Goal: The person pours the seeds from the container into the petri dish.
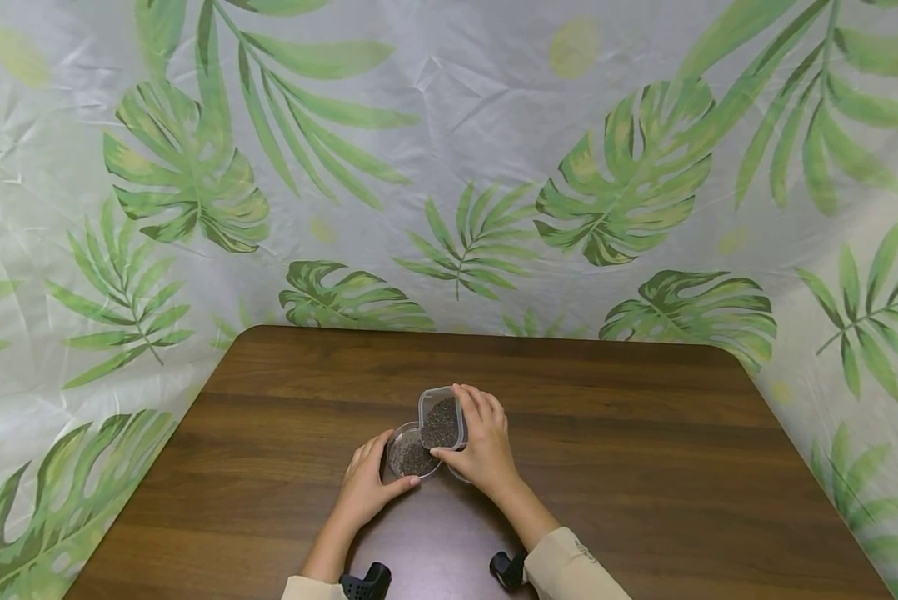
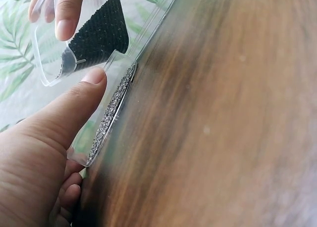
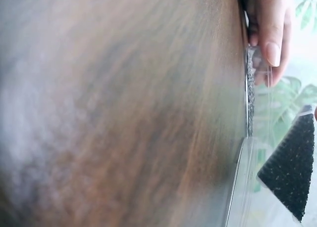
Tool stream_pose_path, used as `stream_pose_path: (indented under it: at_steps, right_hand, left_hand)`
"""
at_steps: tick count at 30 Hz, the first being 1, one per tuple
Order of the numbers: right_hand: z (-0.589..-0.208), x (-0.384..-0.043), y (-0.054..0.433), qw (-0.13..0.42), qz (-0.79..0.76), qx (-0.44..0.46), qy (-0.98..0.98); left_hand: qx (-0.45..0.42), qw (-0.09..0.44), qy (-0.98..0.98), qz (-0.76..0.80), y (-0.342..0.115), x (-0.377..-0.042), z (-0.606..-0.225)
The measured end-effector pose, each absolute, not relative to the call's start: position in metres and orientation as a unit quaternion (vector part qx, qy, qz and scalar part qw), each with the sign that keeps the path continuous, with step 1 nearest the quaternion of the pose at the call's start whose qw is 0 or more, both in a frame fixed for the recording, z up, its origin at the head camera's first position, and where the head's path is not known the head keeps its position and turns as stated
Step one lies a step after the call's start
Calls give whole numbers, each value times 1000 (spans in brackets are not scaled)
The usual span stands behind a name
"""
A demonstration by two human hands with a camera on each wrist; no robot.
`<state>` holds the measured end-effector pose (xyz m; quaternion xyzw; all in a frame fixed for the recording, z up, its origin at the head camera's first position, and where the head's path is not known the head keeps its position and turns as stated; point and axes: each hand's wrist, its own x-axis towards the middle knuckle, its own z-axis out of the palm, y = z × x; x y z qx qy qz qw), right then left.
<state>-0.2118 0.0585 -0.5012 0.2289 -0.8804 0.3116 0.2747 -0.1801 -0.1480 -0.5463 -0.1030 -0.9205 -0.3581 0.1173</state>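
A shallow round clear dish (image 1: 404,425), like a petri dish, sits on the table with a layer of dark grey granules (image 1: 411,457) in it. My left hand (image 1: 366,483) grips its side, thumb near the front and fingers round the left. Above the dish's right edge, my right hand (image 1: 489,442) holds a clear square plastic tub (image 1: 422,408) by its sides. The tub tilts left toward the dish, and its dark granules (image 2: 101,31) slope to the lower corner. In the left wrist view that corner is close over the dish rim.
A second clear round piece (image 1: 458,475), a dish or lid, lies right of the first, mostly hidden under my right hand. The brown wooden table (image 1: 606,433) stretches around. Behind it hangs a leaf-patterned sheet (image 1: 486,100).
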Motion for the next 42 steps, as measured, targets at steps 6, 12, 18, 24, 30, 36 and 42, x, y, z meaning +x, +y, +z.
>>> stream_pose_path:
  at_steps: [6, 12, 18, 24, 30, 36, 42]
  right_hand:
    - [-502, -212, 59, 270, 349, 211, -872]
    - [-505, -212, 61, 269, 381, 188, -864]
    - [-506, -210, 62, 262, 407, 166, -859]
    - [-506, -209, 63, 252, 433, 151, -852]
    - [-509, -209, 65, 240, 455, 133, -847]
    - [-509, -208, 65, 235, 471, 121, -842]
    - [-509, -207, 66, 226, 485, 107, -838]
  left_hand:
    - [-100, 117, -921, -359, -148, -180, -547]
    - [-103, 117, -919, -362, -148, -178, -547]
    - [-100, 113, -920, -363, -148, -178, -548]
    - [-102, 116, -919, -364, -148, -179, -548]
    - [-103, 130, -917, -362, -148, -179, -550]
    - [-97, 115, -919, -364, -148, -180, -548]
    - [-97, 113, -919, -366, -148, -179, -547]
